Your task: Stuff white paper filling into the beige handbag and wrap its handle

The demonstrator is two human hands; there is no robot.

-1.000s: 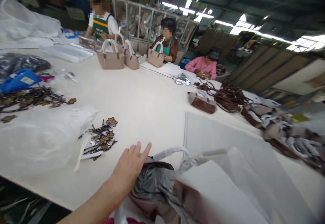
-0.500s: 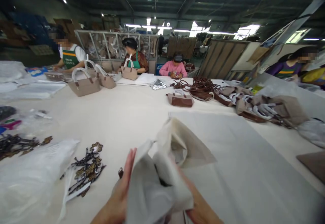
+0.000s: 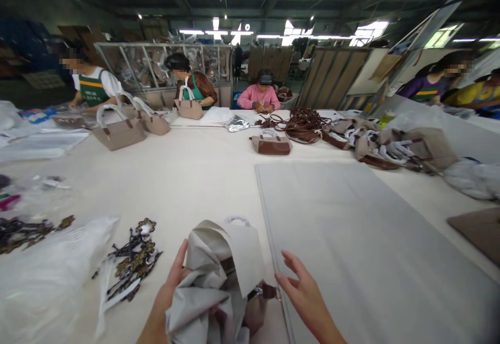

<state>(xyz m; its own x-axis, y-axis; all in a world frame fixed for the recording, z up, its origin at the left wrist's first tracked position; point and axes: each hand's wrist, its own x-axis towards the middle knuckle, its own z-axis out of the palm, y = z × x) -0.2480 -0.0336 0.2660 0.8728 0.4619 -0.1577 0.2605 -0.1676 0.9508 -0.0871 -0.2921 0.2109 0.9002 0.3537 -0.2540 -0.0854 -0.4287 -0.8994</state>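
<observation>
My left hand (image 3: pixel 169 291) grips the side of a bag wrapped in crumpled grey-white cloth (image 3: pixel 219 276) at the near edge of the white table (image 3: pixel 203 172). A white wrapped handle (image 3: pixel 236 220) pokes out at the top of the bundle. My right hand (image 3: pixel 303 297) is open, fingers spread, just right of the bundle and touching its edge near a brown strap end with a metal buckle (image 3: pixel 269 292). It rests over a large flat grey sheet (image 3: pixel 351 229).
Flower-shaped dark trims (image 3: pixel 133 260) and a clear plastic bag (image 3: pixel 47 281) lie to the left. Beige handbags (image 3: pixel 117 131), a brown bag (image 3: pixel 271 144), brown straps (image 3: pixel 300 124) and piled bags (image 3: pixel 390 149) sit farther off. Several seated people work along the far edge and right.
The cloth bundle has come down from in front of me onto the table. My right hand has let go and opened beside it; my left still holds it.
</observation>
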